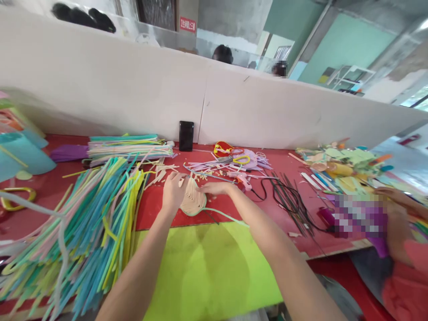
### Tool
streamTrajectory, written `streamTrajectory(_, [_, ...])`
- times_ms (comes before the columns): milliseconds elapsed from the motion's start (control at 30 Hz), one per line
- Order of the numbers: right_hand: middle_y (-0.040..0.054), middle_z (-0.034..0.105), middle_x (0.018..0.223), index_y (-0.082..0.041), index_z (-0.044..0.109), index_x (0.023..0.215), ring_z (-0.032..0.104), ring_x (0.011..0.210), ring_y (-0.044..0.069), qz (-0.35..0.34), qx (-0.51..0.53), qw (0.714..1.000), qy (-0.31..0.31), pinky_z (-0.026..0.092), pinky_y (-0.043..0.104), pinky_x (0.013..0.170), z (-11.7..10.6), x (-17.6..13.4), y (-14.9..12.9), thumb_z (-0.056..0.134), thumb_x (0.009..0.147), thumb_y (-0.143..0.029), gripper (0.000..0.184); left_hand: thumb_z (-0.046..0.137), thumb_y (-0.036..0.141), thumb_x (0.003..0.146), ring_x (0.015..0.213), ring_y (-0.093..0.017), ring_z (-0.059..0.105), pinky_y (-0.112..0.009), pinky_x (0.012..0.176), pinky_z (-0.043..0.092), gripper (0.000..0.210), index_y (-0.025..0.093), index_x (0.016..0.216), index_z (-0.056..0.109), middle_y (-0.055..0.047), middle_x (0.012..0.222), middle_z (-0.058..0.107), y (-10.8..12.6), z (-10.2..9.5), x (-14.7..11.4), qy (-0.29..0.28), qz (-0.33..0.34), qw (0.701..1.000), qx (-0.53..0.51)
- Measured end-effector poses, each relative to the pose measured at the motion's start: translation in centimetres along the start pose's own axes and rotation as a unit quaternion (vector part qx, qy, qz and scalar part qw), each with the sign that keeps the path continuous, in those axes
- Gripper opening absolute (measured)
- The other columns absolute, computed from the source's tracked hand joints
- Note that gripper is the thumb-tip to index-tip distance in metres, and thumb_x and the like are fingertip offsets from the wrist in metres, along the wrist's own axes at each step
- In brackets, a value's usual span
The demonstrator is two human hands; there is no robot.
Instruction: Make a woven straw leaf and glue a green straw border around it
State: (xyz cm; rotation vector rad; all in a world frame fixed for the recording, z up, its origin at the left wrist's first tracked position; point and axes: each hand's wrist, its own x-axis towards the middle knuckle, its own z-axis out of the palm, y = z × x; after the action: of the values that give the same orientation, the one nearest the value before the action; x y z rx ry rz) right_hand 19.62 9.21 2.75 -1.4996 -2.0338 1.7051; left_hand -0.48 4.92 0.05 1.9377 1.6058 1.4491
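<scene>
Between my hands is a cream leaf-shaped piece made of chenille stems (194,199), laid in slanting rows with a pale green edge. One long green stem (224,214) trails from its lower right toward my right forearm. My left hand (174,189) is closed on the upper left side of the leaf, with the fingertips near its pointed tip. On the opposite side, my right hand (216,188) grips the upper right edge between thumb and fingers. The leaf hides part of the fingertips.
A large pile of colored chenille stems (90,232) spreads at the left. Behind my hands lie a pink glue gun (244,182), yellow-handled scissors (240,159) and cream scraps. A black phone (186,136) leans on the white partition (133,89). A co-worker's arm (399,223) is at the right.
</scene>
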Motion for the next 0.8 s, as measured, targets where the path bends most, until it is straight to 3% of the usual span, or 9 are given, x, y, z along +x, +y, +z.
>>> streamTrajectory(67, [0.0025, 0.070, 0.068, -0.015, 0.071, 0.077, 0.059, 0.053, 0.012, 0.013, -0.039, 0.998, 0.053, 0.041, 0.021, 0.049, -1.6, -0.7, 0.5, 0.066, 0.079, -0.055, 0.040, 0.053, 0.026, 0.089, 0.091, -0.020, 0.059, -0.033, 0.085, 0.047, 0.017, 0.018, 0.092, 0.068, -0.007, 0.094, 0.063, -0.2, 0.0, 0.0, -0.010, 0.001, 1.000, 0.002])
streamTrajectory(167, [0.0049, 0.073, 0.090, -0.018, 0.070, 0.090, 0.064, 0.073, 0.015, 0.028, -0.089, 0.975, 0.203, 0.045, 0.023, 0.061, -4.4, -3.2, 2.9, 0.054, 0.090, -0.046, 0.033, 0.052, 0.025, 0.089, 0.090, -0.020, 0.060, -0.032, 0.084, 0.047, 0.018, 0.017, 0.092, 0.069, -0.007, 0.095, 0.064, -0.3, 0.0, 0.0, -0.029, -0.011, 1.000, -0.001])
streamTrajectory(267, [0.0113, 0.070, 0.104, -0.016, 0.065, 0.101, 0.064, 0.095, 0.020, 0.071, -0.133, 0.910, 0.387, 0.045, 0.027, 0.074, -6.6, -6.2, 6.4, 0.046, 0.093, -0.038, 0.030, 0.053, 0.025, 0.089, 0.084, -0.018, 0.061, -0.030, 0.079, 0.047, 0.019, 0.018, 0.093, 0.069, -0.006, 0.094, 0.065, -0.1, 0.3, -0.3, -0.060, -0.025, 0.998, -0.002])
streamTrajectory(333, [0.0144, 0.069, 0.105, -0.015, 0.064, 0.100, 0.063, 0.101, 0.023, 0.097, -0.150, 0.866, 0.467, 0.044, 0.030, 0.079, -7.2, -7.4, 8.4, 0.045, 0.092, -0.038, 0.031, 0.053, 0.027, 0.089, 0.077, -0.017, 0.060, -0.028, 0.074, 0.046, 0.019, 0.019, 0.094, 0.070, -0.005, 0.091, 0.065, 0.2, 0.6, -0.6, -0.086, -0.030, 0.996, 0.007])
streamTrajectory(400, [0.0141, 0.071, 0.095, -0.015, 0.065, 0.091, 0.065, 0.097, 0.025, 0.106, -0.160, 0.846, 0.497, 0.044, 0.030, 0.078, -7.3, -7.7, 10.0, 0.051, 0.088, -0.043, 0.031, 0.052, 0.028, 0.090, 0.074, -0.016, 0.059, -0.027, 0.072, 0.045, 0.020, 0.021, 0.094, 0.070, -0.004, 0.088, 0.066, 0.5, 0.9, -1.0, -0.112, -0.029, 0.993, 0.024])
streamTrajectory(533, [0.0113, 0.070, 0.084, -0.018, 0.064, 0.077, 0.066, 0.092, 0.025, 0.095, -0.165, 0.838, 0.511, 0.044, 0.029, 0.076, -7.0, -6.4, 11.8, 0.058, 0.083, -0.050, 0.033, 0.050, 0.025, 0.090, 0.082, -0.017, 0.062, -0.027, 0.078, 0.045, 0.019, 0.021, 0.092, 0.069, -0.004, 0.093, 0.068, 0.5, 1.5, -1.3, -0.145, -0.009, 0.989, 0.036])
streamTrajectory(800, [0.0207, 0.058, 0.117, -0.015, 0.059, 0.092, 0.062, 0.098, 0.026, 0.075, -0.138, 0.804, 0.573, 0.045, 0.034, 0.083, -6.4, -4.7, 13.2, 0.051, 0.088, -0.046, 0.032, 0.052, 0.028, 0.088, 0.084, -0.017, 0.063, -0.027, 0.076, 0.045, 0.017, 0.020, 0.091, 0.067, -0.003, 0.092, 0.070, 0.0, 2.0, -1.0, -0.212, -0.010, 0.977, 0.007])
